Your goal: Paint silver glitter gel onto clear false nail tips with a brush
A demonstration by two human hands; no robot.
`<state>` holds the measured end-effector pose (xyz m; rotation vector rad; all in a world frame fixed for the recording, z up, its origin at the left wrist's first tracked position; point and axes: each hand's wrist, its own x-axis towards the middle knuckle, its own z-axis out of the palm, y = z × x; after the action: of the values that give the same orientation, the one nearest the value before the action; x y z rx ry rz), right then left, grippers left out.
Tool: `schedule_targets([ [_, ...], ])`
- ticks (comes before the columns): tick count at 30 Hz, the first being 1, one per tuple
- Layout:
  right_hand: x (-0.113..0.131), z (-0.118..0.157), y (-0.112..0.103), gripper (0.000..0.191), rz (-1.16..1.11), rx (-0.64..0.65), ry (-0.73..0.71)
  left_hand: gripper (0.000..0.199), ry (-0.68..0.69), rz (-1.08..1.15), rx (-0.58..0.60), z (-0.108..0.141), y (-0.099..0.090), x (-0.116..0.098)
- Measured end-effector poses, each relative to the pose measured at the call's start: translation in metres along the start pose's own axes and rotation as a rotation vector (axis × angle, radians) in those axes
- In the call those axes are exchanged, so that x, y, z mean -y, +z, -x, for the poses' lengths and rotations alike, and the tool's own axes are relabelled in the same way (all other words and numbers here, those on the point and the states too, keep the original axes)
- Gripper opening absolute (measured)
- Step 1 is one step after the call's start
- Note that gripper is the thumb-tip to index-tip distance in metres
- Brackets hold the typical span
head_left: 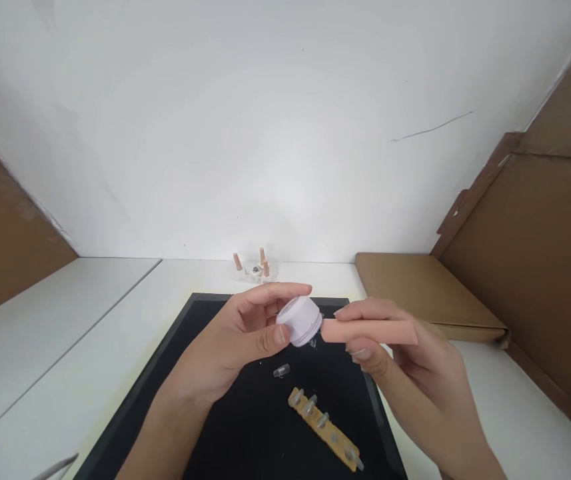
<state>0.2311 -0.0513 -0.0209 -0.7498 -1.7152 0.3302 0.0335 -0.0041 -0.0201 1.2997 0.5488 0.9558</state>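
Over a black mat (245,427), my left hand (245,327) pinches a small pale lilac, ridged round piece (301,320) like a jar or cap, tilted to the right, between thumb and fingers. My right hand (405,360) grips a smooth peach-coloured bar (370,331) held level. Its left end meets or nearly meets the rim of the round piece; I cannot tell whether they touch. Below the hands lies a loose clear nail tip (282,371). Beside it, a yellowish strip (326,430) bears several clear nail tips along its length.
At the back by the white wall stands a clear holder (250,272) with 3 peach-topped pieces. A flat cardboard box (420,287) lies at the right, against a cardboard side wall (560,267). A grey pointed object (58,465) reaches in at the lower left.
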Motion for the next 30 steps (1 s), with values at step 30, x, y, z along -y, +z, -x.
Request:
schedule_targets([
  [30,0.0036,-0.0005,0.0102,0.024,0.228,-0.194,-0.154,0.029,0.038,-0.024,-0.011,0.0020,-0.0020,0.0003],
])
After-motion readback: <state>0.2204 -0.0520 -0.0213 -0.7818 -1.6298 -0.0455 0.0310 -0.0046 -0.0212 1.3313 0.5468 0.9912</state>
